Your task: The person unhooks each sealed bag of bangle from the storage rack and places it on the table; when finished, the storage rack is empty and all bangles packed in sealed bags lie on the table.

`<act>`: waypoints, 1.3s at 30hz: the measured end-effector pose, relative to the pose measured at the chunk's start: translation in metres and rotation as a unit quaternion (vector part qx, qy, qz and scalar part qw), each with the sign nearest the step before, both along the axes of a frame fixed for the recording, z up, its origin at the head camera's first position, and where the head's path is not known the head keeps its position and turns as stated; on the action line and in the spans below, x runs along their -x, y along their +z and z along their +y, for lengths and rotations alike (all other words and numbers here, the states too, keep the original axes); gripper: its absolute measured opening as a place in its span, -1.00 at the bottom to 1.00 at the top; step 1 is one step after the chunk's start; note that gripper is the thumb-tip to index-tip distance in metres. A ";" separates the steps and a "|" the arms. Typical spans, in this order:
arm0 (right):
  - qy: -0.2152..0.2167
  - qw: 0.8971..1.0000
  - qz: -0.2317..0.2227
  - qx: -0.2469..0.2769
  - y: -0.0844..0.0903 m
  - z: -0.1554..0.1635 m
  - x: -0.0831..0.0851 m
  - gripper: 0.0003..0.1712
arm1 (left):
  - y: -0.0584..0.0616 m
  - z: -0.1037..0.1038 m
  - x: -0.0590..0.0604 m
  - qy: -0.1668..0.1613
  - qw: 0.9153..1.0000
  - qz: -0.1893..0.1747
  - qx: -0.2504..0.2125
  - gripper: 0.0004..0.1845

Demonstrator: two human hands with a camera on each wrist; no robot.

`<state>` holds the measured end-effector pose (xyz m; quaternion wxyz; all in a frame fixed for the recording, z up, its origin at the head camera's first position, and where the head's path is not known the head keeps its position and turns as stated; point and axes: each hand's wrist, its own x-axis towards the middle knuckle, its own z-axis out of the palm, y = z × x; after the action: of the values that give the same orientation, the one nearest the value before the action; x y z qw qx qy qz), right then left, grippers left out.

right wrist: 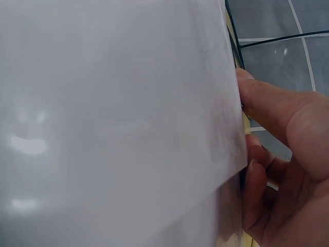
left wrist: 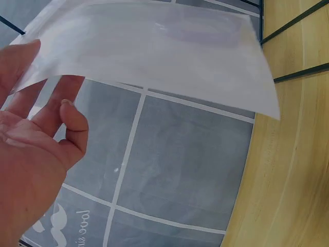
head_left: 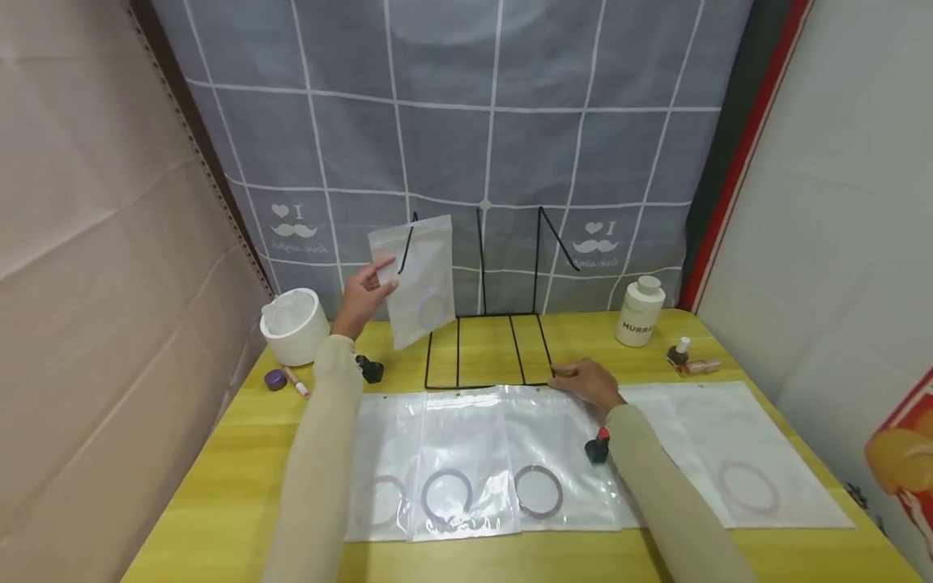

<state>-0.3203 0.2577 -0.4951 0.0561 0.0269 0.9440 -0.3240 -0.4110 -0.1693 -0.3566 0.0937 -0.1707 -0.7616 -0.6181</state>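
My left hand (head_left: 360, 298) pinches the left edge of a white zip bag (head_left: 419, 279), its thumb in front and fingers behind. A pale ring shows inside the bag. The bag's top is on the left prong of a black wire rack (head_left: 537, 259), with the prong's tip sticking out in front. My right hand (head_left: 586, 384) grips the front right corner of the rack's base, thumb and fingers close together there. In the right wrist view, a glossy bag (right wrist: 118, 113) fills most of the picture beside the right hand (right wrist: 288, 149). The rack's other two uprights carry no bags.
Several flat zip bags (head_left: 466, 429) with rings inside lie in a row along the front. At left stand a white roll (head_left: 299, 344) and a purple cap (head_left: 275, 380). A white bottle (head_left: 640, 314), a small dark bottle (head_left: 679, 351) and a pink tube (head_left: 702, 367) are at right.
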 end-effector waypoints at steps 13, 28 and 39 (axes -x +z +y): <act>0.004 1.000 -0.001 0.003 0.004 -0.002 -0.005 -0.39 | -0.007 -0.009 -0.047 0.013 0.999 0.014 -0.047 -0.43; 0.018 1.000 -0.003 -0.010 0.005 0.005 -0.003 -0.34 | -0.023 -0.024 -0.103 0.004 0.995 0.045 -0.091 -0.48; 0.029 1.000 -0.003 -0.002 0.003 0.003 -0.003 -0.31 | -0.002 -0.045 -0.157 -0.023 0.991 0.056 -0.120 -0.55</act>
<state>-0.3175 0.2611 -0.4921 0.0678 0.0010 0.9449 -0.3201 -0.2543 -0.2146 -0.3590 0.1416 -0.2106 -0.6715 -0.6962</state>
